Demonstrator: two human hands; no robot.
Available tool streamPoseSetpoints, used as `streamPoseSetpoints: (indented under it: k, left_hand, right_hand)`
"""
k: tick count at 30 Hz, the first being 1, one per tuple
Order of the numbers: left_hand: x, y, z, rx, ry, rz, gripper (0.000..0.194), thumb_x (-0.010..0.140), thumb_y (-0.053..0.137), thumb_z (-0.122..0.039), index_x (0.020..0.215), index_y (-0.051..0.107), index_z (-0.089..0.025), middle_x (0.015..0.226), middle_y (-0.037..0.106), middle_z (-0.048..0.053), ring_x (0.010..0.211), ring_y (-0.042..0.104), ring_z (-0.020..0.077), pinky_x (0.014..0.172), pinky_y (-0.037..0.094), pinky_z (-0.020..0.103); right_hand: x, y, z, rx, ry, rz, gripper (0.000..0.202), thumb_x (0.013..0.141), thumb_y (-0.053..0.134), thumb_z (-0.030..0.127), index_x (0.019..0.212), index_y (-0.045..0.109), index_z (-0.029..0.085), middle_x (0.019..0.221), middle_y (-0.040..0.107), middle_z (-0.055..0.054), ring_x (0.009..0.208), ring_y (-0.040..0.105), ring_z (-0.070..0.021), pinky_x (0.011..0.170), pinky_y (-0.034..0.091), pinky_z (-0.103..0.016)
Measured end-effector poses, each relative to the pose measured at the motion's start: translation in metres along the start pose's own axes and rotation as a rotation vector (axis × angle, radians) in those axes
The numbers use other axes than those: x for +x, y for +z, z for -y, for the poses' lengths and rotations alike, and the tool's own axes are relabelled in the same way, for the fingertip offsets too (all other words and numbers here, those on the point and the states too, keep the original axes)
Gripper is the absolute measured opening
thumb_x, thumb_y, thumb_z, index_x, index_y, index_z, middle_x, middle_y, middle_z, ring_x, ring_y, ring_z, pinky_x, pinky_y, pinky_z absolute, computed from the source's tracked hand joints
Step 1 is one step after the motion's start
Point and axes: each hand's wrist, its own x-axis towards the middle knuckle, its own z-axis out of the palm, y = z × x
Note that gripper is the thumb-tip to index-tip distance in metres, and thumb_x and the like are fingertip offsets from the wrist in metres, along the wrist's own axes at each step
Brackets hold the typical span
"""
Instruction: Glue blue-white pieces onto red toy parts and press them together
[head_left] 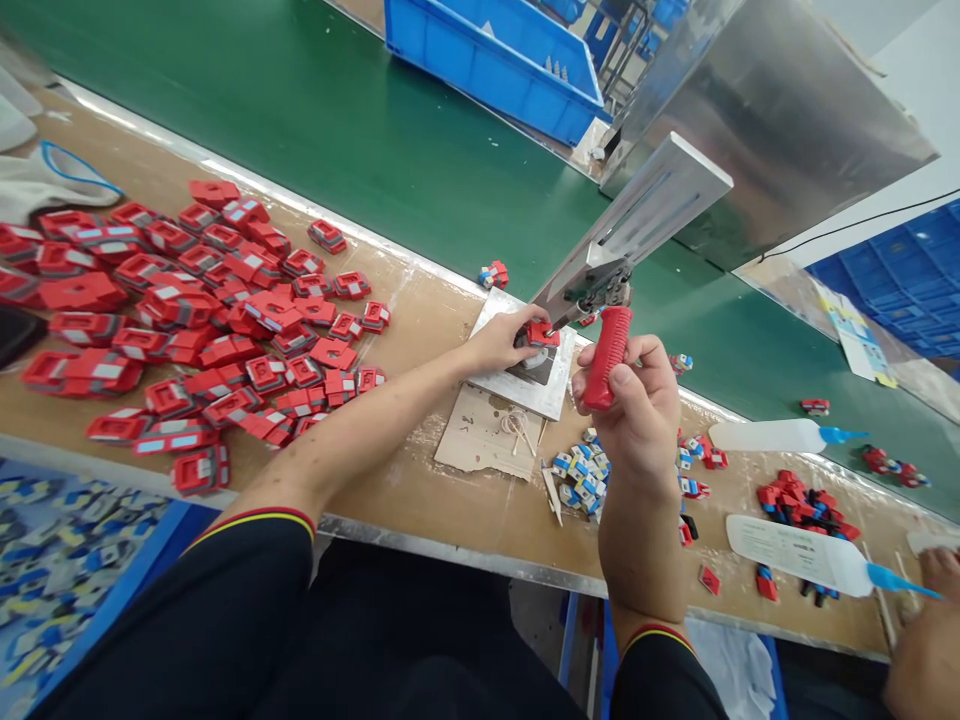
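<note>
My left hand point(501, 343) is closed on a small red plastic toy part point(541, 334), holding it on the base plate point(559, 385) of a metal hand press point(637, 225). The fingers partly cover this part. My right hand point(637, 395) wraps round the red ribbed handle point(609, 355) of the press lever, which stands in front of the press column. Under the toy part lies a dark block on the pale plate. A piece of cardboard point(480, 435) with cotton swabs point(519, 428) on it lies at the near side of the plate.
Many red toy car bodies point(225, 290) are heaped on the left. Small blue, white and yellow parts point(583, 475) lie near my right forearm. Two white bottles point(795, 550) with blue nozzles lie at right, near another person's hand point(941, 572). Beyond runs a green conveyor belt point(300, 100) with a blue crate point(495, 60) behind it.
</note>
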Motion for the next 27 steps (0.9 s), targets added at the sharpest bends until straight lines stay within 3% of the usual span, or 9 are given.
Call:
streamPoseSetpoints:
  k: [6,10,14,19,22,27]
  left_hand:
    - [0.0,0.001,-0.001,0.004,0.004,0.005,0.044,0.083,0.072,-0.01,0.124,0.059,-0.022,0.112,0.075,0.005,0.103,0.072,0.0225,0.098,0.056,0.038]
    - [0.001,0.0,0.0,0.019,0.004,-0.001,0.044,0.084,0.072,-0.012,0.125,0.059,-0.022,0.113,0.075,0.005,0.103,0.072,0.0228,0.099,0.056,0.038]
    - [0.002,-0.001,0.002,0.008,-0.011,0.016,0.046,0.082,0.073,-0.01,0.124,0.06,-0.022,0.116,0.075,0.006,0.105,0.071,0.0234,0.101,0.055,0.04]
    - [0.003,0.0,0.004,-0.018,-0.007,0.011,0.05,0.081,0.069,-0.005,0.128,0.059,-0.019,0.121,0.075,0.008,0.112,0.072,0.0245,0.105,0.055,0.041]
    - [0.003,0.0,0.004,-0.026,-0.011,0.016,0.049,0.081,0.068,-0.006,0.128,0.059,-0.019,0.122,0.075,0.008,0.113,0.072,0.0243,0.106,0.056,0.041]
    - [0.003,0.0,0.005,-0.042,-0.009,0.018,0.05,0.081,0.069,-0.006,0.128,0.059,-0.018,0.12,0.075,0.008,0.113,0.072,0.0236,0.107,0.055,0.04]
  right_hand:
    - [-0.002,0.001,-0.002,-0.023,0.012,0.007,0.049,0.084,0.081,0.056,0.091,0.039,0.03,0.084,0.07,0.003,0.061,0.066,-0.0149,0.055,0.056,-0.031]
    - [-0.007,-0.01,-0.01,-0.108,-0.03,-0.027,0.038,0.091,0.068,0.06,0.098,0.047,0.029,0.092,0.071,-0.001,0.069,0.067,-0.0167,0.062,0.057,-0.034]
    - [-0.005,-0.03,-0.052,-0.459,-0.09,-0.183,0.028,0.092,0.063,0.052,0.098,0.057,0.026,0.097,0.071,-0.004,0.083,0.067,-0.0202,0.076,0.057,-0.039]
    - [0.02,-0.041,-0.115,-0.782,0.018,-0.126,0.05,0.073,0.079,0.055,0.107,0.061,0.023,0.112,0.071,-0.013,0.109,0.065,-0.034,0.101,0.053,-0.055]
    - [0.035,-0.04,-0.13,-0.831,0.024,-0.067,0.048,0.075,0.079,0.054,0.107,0.062,0.023,0.115,0.07,-0.014,0.11,0.064,-0.0352,0.105,0.051,-0.057]
    - [0.041,-0.039,-0.134,-0.872,-0.003,-0.035,0.037,0.079,0.079,0.05,0.1,0.064,0.023,0.108,0.07,-0.013,0.108,0.063,-0.0355,0.105,0.051,-0.056]
